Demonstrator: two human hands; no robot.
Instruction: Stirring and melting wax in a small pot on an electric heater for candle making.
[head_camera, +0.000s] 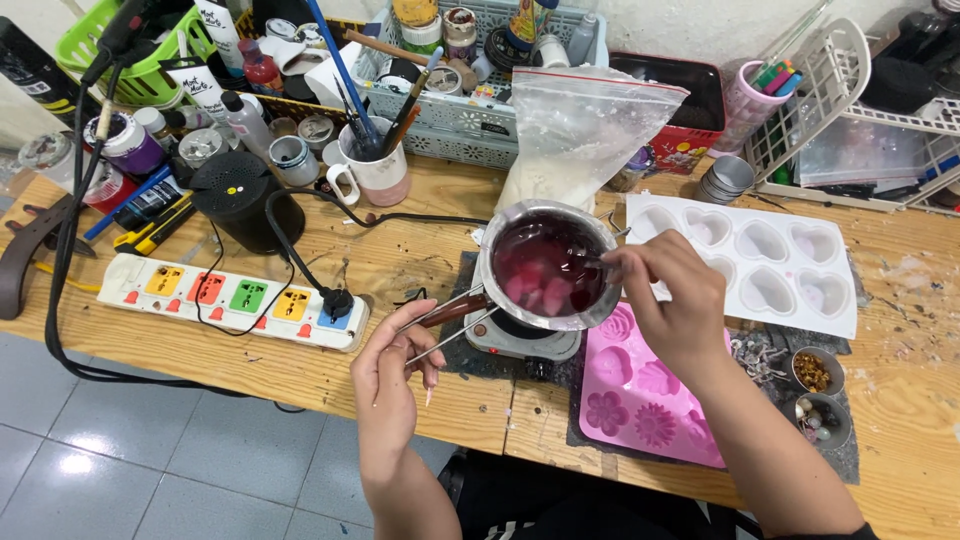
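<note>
At frame centre we steady the pot (548, 262) handle in our left hand (392, 362), right hand (672, 300) clamped on a stirrer; tipping could spill hot red liquid onto the worktop (400, 255).

The melting pot (548, 265) looks like brushed metal, shiny on the rim, with glossy dark red liquid inside. Its handle (455, 310) is dark wood on bare wire. The tabletop (420, 255) is raw, scuffed wood, pretty matt. The pink flower mold (640, 390) looks like soft matt silicone, and the white heart mold (790, 265) is smoother, slightly shiny. The bag (585, 130) far back is crinkly clear plastic.
</note>
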